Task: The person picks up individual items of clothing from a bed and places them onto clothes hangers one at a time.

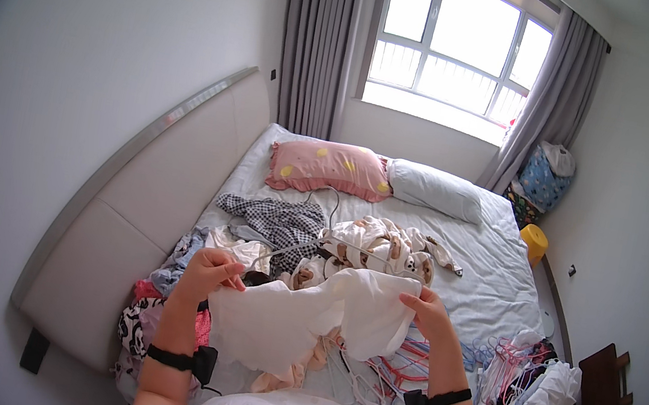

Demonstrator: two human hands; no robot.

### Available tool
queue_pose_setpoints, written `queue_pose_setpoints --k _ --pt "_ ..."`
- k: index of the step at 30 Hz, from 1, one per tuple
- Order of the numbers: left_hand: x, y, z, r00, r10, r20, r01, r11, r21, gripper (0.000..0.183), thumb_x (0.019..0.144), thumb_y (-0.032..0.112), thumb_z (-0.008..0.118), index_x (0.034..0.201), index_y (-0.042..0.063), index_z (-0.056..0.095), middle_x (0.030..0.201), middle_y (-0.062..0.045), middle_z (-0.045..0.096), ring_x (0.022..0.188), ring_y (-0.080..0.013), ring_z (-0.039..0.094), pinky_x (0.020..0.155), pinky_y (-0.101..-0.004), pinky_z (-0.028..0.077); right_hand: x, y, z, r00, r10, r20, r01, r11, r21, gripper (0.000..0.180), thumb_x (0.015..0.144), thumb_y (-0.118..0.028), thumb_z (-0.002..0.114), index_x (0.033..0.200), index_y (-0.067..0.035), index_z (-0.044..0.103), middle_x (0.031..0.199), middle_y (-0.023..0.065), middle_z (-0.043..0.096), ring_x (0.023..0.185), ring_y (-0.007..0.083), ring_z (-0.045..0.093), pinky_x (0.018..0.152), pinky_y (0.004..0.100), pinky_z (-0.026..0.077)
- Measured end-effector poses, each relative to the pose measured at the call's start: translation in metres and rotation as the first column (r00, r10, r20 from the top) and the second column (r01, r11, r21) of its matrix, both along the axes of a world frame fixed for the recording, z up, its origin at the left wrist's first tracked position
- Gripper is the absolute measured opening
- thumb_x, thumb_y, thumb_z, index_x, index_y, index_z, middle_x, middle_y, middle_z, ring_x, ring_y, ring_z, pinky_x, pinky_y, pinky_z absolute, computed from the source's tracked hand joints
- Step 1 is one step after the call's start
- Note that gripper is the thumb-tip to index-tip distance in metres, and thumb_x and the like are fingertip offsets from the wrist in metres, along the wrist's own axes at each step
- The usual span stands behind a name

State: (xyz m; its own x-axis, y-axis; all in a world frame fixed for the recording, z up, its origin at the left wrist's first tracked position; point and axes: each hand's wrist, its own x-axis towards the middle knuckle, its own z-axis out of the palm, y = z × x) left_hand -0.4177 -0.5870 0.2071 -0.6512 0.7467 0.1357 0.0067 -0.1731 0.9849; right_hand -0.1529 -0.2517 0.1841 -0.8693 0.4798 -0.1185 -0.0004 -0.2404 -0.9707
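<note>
A thin white garment [304, 316] is stretched between my two hands above the bed. My left hand [211, 273] pinches its left corner, and my right hand [427, 312] grips its upper right corner. Behind the cloth's top edge a grey clothes hanger [331, 230] spans from near my left hand to near my right, hook pointing away. Whether the hanger sits inside the garment or is held by the fingers, I cannot tell. A black-and-white checked garment [279, 220] and a white garment with brown bear prints [386, 242] lie just beyond.
Loose plastic hangers [406, 366] lie on the bed by my right forearm. Hangers with clothes [525, 394] are heaped at the right edge. Folded clothes [141, 320] pile up left, beside the padded headboard [132, 221]. A pink pillow [330, 168] and a pale pillow [434, 189] lie at the far side.
</note>
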Motion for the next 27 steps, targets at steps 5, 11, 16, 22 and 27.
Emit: queue_pose_setpoints --k 5,11,16,22,27 --pt "0.004 -0.007 0.004 0.997 -0.066 -0.05 0.067 0.998 0.015 0.026 0.082 0.011 0.067 0.06 0.001 0.058 0.06 -0.004 0.057 0.057 -0.0162 0.065 0.045 -0.0203 0.044 0.01 0.0 -0.012 0.981 -0.172 0.092 0.131 0.93 0.344 0.033 0.089 -0.029 0.056 0.097 0.002 0.063 0.086 0.0079 0.067 0.076 0.0166 0.063 0.071 0.0282 0.048" --pt "0.02 -0.001 0.013 0.983 -0.101 -0.15 0.096 0.995 -0.037 0.027 0.082 0.006 0.065 0.057 0.0 0.056 0.057 -0.004 0.055 0.056 -0.0171 0.064 0.048 -0.0245 0.047 0.0 -0.03 0.005 0.734 -0.598 0.322 -0.314 0.122 0.942 0.032 0.089 -0.036 0.045 0.09 -0.011 0.065 0.075 0.0136 0.063 0.073 0.0301 0.061 0.065 0.0397 0.048" --pt "0.017 -0.008 0.009 0.99 -0.077 -0.122 0.07 0.996 -0.062 0.025 0.082 0.01 0.067 0.06 0.0 0.058 0.061 -0.003 0.057 0.058 -0.0134 0.064 0.047 -0.0195 0.046 0.013 -0.038 0.0 0.823 -0.552 -0.135 0.102 -0.09 0.991 0.02 0.075 -0.021 0.065 0.09 -0.008 0.061 0.073 0.0106 0.058 0.073 0.028 0.058 0.067 0.0373 0.047" --pt "0.002 -0.012 0.008 0.98 -0.145 -0.136 0.137 0.988 -0.072 0.024 0.08 0.008 0.067 0.059 0.0 0.058 0.061 -0.004 0.058 0.05 -0.0112 0.059 0.044 -0.0199 0.043 0.019 -0.03 0.005 0.997 0.015 -0.079 0.059 0.525 0.849 0.025 0.074 -0.02 0.073 0.091 -0.003 0.065 0.084 0.0069 0.065 0.078 0.0155 0.061 0.067 0.027 0.048" --pt "-0.014 -0.005 0.009 0.983 -0.148 -0.107 0.145 0.989 -0.036 0.026 0.08 0.01 0.066 0.058 0.0 0.058 0.057 -0.005 0.057 0.048 -0.0102 0.054 0.043 -0.0215 0.04 0.027 -0.031 0.0 0.972 0.142 0.187 -0.218 0.845 0.489 0.02 0.083 -0.018 0.067 0.075 0.0 0.064 0.066 -0.0016 0.061 0.058 0.0029 0.049 0.052 0.02 0.04"
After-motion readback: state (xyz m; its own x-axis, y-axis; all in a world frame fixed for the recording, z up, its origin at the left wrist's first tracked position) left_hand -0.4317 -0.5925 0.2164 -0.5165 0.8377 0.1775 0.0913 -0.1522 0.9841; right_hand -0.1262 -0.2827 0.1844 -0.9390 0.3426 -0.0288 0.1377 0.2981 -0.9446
